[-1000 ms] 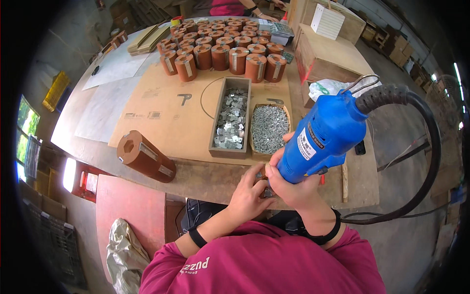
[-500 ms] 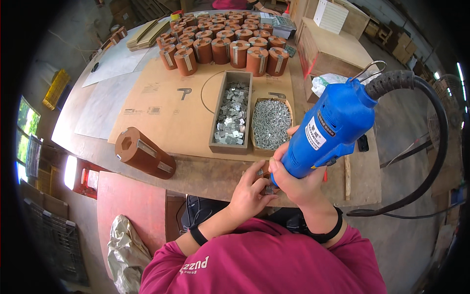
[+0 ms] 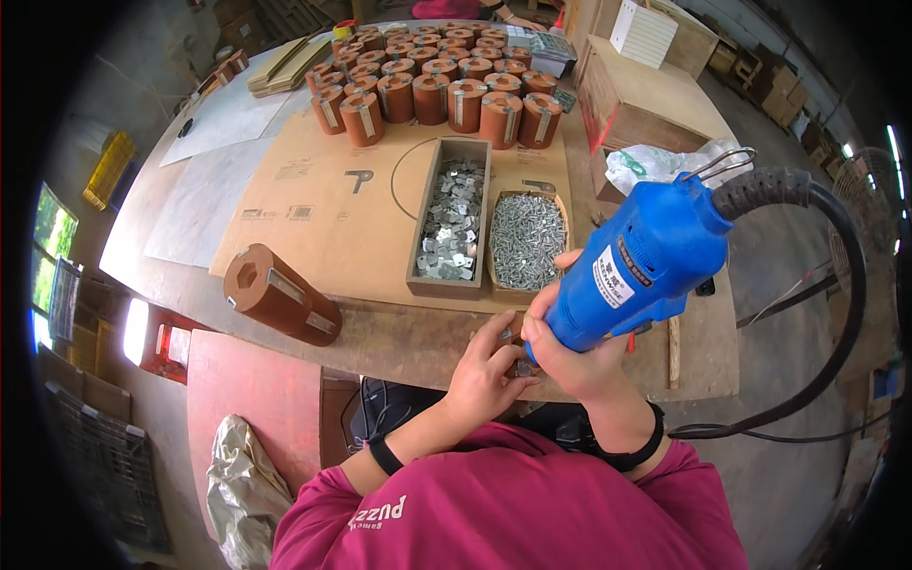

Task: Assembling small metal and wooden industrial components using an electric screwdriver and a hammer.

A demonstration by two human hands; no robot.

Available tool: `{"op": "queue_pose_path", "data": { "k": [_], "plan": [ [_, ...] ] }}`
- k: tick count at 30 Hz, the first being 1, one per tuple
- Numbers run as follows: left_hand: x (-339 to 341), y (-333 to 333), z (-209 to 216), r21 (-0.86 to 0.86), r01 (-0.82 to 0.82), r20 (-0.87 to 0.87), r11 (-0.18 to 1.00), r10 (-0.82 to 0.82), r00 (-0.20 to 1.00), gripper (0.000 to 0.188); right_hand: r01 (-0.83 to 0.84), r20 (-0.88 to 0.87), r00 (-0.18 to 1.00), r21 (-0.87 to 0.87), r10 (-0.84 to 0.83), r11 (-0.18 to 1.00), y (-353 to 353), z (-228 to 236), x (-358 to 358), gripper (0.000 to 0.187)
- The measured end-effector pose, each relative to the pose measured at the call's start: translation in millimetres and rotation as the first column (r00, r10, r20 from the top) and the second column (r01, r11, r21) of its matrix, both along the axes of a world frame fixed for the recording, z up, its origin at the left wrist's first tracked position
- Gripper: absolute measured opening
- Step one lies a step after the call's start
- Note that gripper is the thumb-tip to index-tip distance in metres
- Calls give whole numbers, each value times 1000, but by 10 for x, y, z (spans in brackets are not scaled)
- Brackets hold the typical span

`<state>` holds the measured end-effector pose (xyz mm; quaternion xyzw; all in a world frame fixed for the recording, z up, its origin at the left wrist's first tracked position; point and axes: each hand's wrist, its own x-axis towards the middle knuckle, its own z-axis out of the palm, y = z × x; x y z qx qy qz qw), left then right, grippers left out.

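Observation:
A blue electric screwdriver (image 3: 622,266) is in my right hand (image 3: 579,366), its fingers wrapped round the lower body. The tool leans, with its cable end up to the right and its tip down by my left fingers. My left hand (image 3: 483,372) is closed at the table's front edge on a reddish-brown piece (image 3: 514,329), mostly hidden by my hands and the tool. Small bright metal shows by the fingertips; its kind I cannot make out. Left of my hands, a reddish-brown cylinder (image 3: 285,296) with a hexagonal hole and a pale strip lies on its side.
Ahead stand a long box of small metal plates (image 3: 448,223) and a box of screws (image 3: 527,242). Many similar cylinders (image 3: 429,99) crowd the far table. A thick black cable (image 3: 850,285) loops down on the right. A wooden cabinet (image 3: 646,90) borders the table's far right.
The screwdriver's upper end has swung slightly right and down, and its cable has shifted with it. Both hands keep nearly the same place and hold.

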<state>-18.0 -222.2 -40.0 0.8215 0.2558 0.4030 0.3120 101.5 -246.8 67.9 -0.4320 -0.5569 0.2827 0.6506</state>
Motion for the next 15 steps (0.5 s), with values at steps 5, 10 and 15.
{"op": "queue_pose_path", "data": {
  "k": [5, 10, 15],
  "plan": [
    [-39, 24, 48, -3, 12, -51, 1000, -12, 999, 37, -24, -109, 994, -57, 18, 998, 39, 3, 46, 54],
    [-107, 88, 54, -106, 166, -6, 980, -168, 986, 36, -2, -112, 994, -113, -11, 994, 37, 107, 137, 55],
    [-149, 130, 46, -6, 212, -49, 977, -212, 976, 36, 36, -271, 962, 31, -27, 999, 85, 197, 174, 54]
  ]
}}
